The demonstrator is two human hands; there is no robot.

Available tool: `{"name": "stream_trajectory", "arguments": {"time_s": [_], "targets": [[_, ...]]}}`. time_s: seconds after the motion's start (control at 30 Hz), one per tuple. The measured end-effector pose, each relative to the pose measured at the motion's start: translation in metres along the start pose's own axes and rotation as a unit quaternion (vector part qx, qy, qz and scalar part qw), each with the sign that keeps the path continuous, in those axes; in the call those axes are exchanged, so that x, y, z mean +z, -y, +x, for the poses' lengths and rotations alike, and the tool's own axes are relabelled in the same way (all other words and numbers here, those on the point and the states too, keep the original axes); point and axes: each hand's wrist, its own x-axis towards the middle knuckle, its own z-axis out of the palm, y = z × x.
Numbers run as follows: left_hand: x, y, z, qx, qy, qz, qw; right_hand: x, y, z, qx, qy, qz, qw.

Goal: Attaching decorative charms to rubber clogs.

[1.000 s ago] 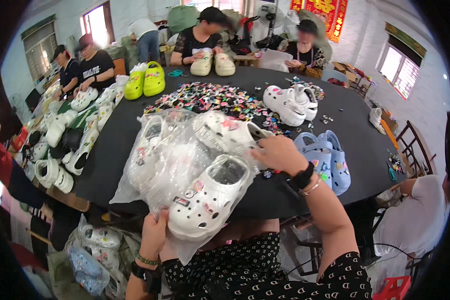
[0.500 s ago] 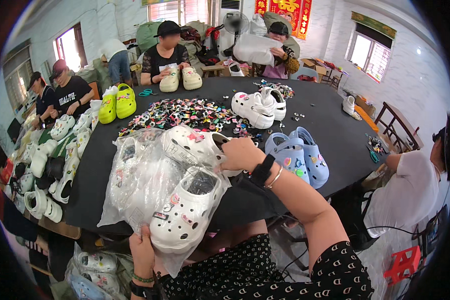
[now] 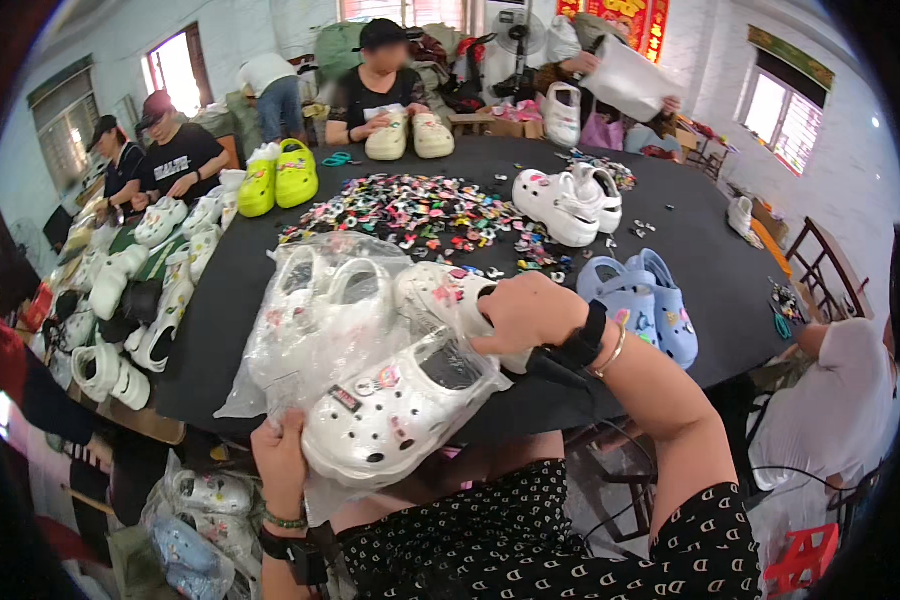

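White clog (image 3: pixel 395 415) front and centre, sitting at the near edge of the round black table (image 3: pixel 710 225), at about six o'clock on its rim: chunky sole, rows of round vent holes, little coloured charms pinned across the top, all of it wrapped in a clear plastic bag (image 3: pixel 315 320). The left hand (image 3: pixel 282 462) grips the toe end from below, fingers curled shut around the sole and bag. The right hand (image 3: pixel 525 312) is closed over the bag's mouth up at the heel, where a second white clog (image 3: pixel 440 295) sits in the film. Compared with half a second back, the clog has come closer and lower toward the person's lap, and the right hand has slid down from the upper clog to the bag opening beside the heel. Its long axis runs on a diagonal, toe at roughly seven o'clock toward the wearer's left hip, heel opening at one o'clock toward the table's middle, top face up. Beyond it at twelve o'clock lies a spread of loose colourful charms (image 3: pixel 410 212), a pale blue pair of clogs (image 3: pixel 645 300) at two o'clock, and a lime green pair (image 3: pixel 278 177) out at eleven.
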Motion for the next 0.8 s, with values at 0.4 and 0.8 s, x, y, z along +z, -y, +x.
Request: {"name": "stream_trajectory", "arguments": {"time_s": [0.4,0.8], "targets": [[0.002,-0.002,0.002,0.020,-0.016,0.000,1.000,0.015,-0.008,0.017,-0.003,0.017,0.153,0.988],[-0.049,-0.013,0.007,-0.066,-0.095,-0.094,0.989,-0.028,-0.030,-0.036,0.012,-0.067,0.163,0.984]]}}
